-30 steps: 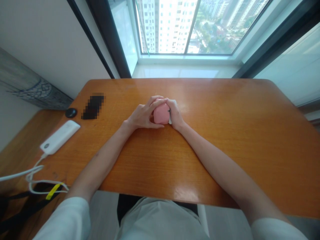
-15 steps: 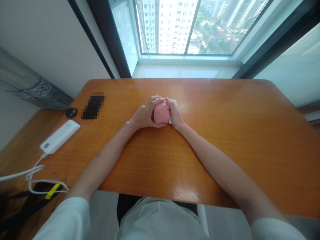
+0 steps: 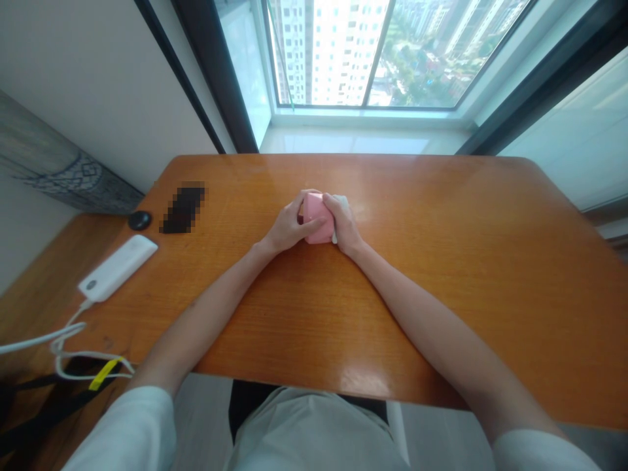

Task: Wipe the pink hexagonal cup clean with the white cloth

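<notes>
Pink box (image 3: 314, 207) sits between both hands near the middle of the tabletop (image 3: 343, 294), a little toward the window side (image 3: 367, 121), and the main change is in how the left hand (image 3: 287, 227) holds it. Half a second ago its thumb ran along the box's near lower edge; now the thumb lies across the face turned toward the person, while the other fingers reach round the far side. The left wrist has also shifted slightly inward, so the palm is closer to the box.

On the opposite side the right hand (image 3: 347, 226) stays clamped against the box, but its thumb now reaches further over the top edge, and more of a white piece (image 3: 343, 200) shows beyond its fingers. Whether that piece belongs to the box cannot be told.

The box looks turned a little, its face squarer to the person. Both hands are together on it, and the new thumb placement seems to give a firmer pinch for handling. Whether its underside touches the tabletop is hidden.
</notes>
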A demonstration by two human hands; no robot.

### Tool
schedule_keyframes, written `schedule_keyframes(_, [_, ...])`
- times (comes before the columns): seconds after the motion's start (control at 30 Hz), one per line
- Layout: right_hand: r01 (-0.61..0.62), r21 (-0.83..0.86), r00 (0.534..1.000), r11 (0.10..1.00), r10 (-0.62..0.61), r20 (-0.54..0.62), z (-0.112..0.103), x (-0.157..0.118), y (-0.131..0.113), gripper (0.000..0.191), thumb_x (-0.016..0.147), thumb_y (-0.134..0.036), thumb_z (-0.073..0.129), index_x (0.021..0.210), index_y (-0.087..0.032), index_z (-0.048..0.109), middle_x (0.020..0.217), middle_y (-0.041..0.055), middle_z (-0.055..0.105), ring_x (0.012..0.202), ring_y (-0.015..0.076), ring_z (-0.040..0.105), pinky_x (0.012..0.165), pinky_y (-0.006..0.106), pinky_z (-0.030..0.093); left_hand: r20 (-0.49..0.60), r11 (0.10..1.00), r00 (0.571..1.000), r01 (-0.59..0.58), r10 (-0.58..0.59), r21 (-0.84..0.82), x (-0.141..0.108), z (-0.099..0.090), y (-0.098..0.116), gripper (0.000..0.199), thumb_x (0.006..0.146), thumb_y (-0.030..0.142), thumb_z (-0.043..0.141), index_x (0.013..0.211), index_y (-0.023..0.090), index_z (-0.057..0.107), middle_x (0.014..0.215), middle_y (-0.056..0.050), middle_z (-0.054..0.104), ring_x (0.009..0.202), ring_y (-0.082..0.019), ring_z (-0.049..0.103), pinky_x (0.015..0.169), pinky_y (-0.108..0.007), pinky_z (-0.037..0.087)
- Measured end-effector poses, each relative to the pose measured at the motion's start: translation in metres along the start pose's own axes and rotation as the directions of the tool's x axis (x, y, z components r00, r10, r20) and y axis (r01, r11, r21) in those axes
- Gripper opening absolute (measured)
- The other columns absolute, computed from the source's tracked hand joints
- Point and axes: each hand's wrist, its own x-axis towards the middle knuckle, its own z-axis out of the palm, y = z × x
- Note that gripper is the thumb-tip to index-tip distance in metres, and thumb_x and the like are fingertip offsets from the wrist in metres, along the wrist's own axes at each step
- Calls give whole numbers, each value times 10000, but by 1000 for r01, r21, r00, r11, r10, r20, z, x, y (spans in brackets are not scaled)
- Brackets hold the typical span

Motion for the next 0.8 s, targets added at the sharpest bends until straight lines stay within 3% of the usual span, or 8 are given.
schedule_keyframes(0.17, [-2, 19, 1000, 1000, 1, 6, 1, 0, 0, 691, 933, -925, 738, 784, -265, 594, 821, -10, 533, 776, 169, 506, 705, 345, 488, -30, 995, 997, -70, 73, 72, -1, -1, -4, 894, 949, 847, 806, 1602, 256, 653, 1507, -146, 775, 1148, -276, 806, 950, -395, 678])
schedule_keyframes(0.3, [-15, 52, 1000, 999, 15, 1, 2, 0, 0, 661, 923, -905, 756, 825, -263, 632, 837, -6, 578, 814, 180, 552, 745, 344, 538, -33, 975, 981, -186, 191, 123, 0, -9, -7, 920, 936, 899, 801, 1586, 261, 670, 1554, -165, 749, 1343, -358, 780, 1011, -442, 690])
schedule_keyframes(0.47, [-59, 95, 998, 994, 60, -10, 1, 2, 3, 626, 917, -875, 782, 869, -259, 682, 864, -9, 621, 817, 172, 569, 748, 333, 544, 170, 921, 946, -312, 277, 233, 1, -24, -15, 1256, 744, 959, 941, 1739, 316, 523, 1714, -201, 638, 1511, -450, 719, 1010, -500, 716])
schedule_keyframes(0.57, [-41, 89, 999, 995, 43, -24, 0, 2, 4, 606, 927, -854, 799, 880, -259, 697, 886, -4, 628, 831, 175, 567, 751, 335, 539, 228, 889, 931, -347, 286, 298, 0, -27, -18, 1415, 663, 943, 999, 1794, 308, 434, 1801, -226, 544, 1576, -471, 679, 1022, -512, 724])
schedule_keyframes(0.7, [-24, 45, 999, 999, 26, -28, 0, 2, 4, 655, 955, -907, 728, 842, -266, 658, 870, 3, 594, 825, 186, 547, 735, 349, 516, 218, 867, 951, -292, 219, 405, -3, -22, -16, 1323, 745, 793, 1019, 1806, 331, 377, 1777, -182, 572, 1443, -401, 782, 954, -446, 729])
schedule_keyframes(0.8, [-10, 1, 999, 1000, 10, -48, 1, 2, 2, 686, 919, -940, 737, 810, -273, 616, 858, 1, 575, 821, 189, 532, 749, 356, 518, 175, 856, 956, -291, 237, 428, -6, -18, -15, 1259, 767, 692, 1021, 1785, 316, 383, 1746, -180, 595, 1431, -392, 788, 901, -426, 722])
